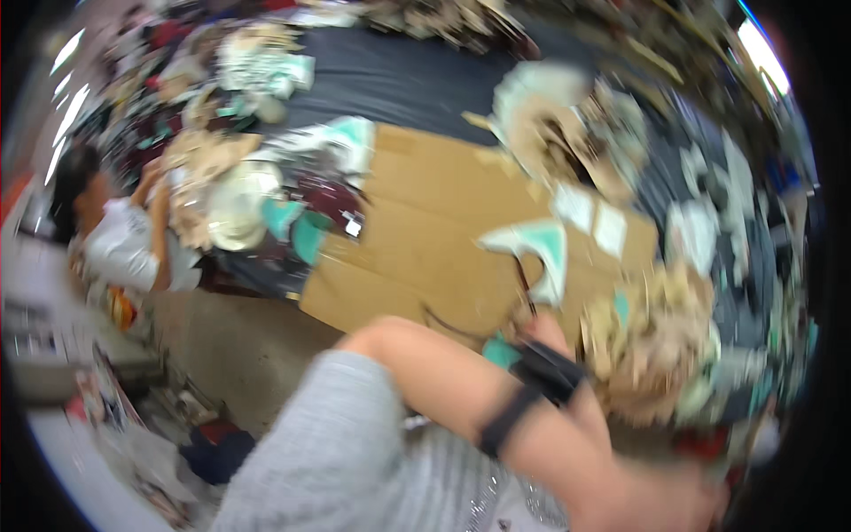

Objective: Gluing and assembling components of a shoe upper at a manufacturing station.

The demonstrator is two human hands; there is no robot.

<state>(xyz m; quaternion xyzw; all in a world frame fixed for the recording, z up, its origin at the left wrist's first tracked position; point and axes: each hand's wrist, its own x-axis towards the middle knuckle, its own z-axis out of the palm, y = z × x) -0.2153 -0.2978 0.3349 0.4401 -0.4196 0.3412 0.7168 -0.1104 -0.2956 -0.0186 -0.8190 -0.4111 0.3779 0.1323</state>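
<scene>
Cardboard (425, 230), a big flattened brown sheet, lies over the dark cloth (399, 75) in the middle of the view, and everything is smeared with motion blur. Up front, the person's arms cross low in the picture: the left forearm (443, 381), wearing a black strap at the wrist, sweeps rightward and blocks much of what sits beneath it. The right hand (545, 332) pokes up just behind that wrist band, near a teal and white cut piece (536, 244) resting on the cardboard; whether the fingers touch or clasp it cannot be told through the blur. The left hand (647, 501) sits at the lower right edge, too blurred to read as spread or closed. To its right, a heap of tan and teal scraps (660, 355) spills across the cloth. More scrap piles (567, 133) crowd the far side. At left, another person (115, 235) in a white top leans over a pale round plate-like piece (239, 204).
</scene>
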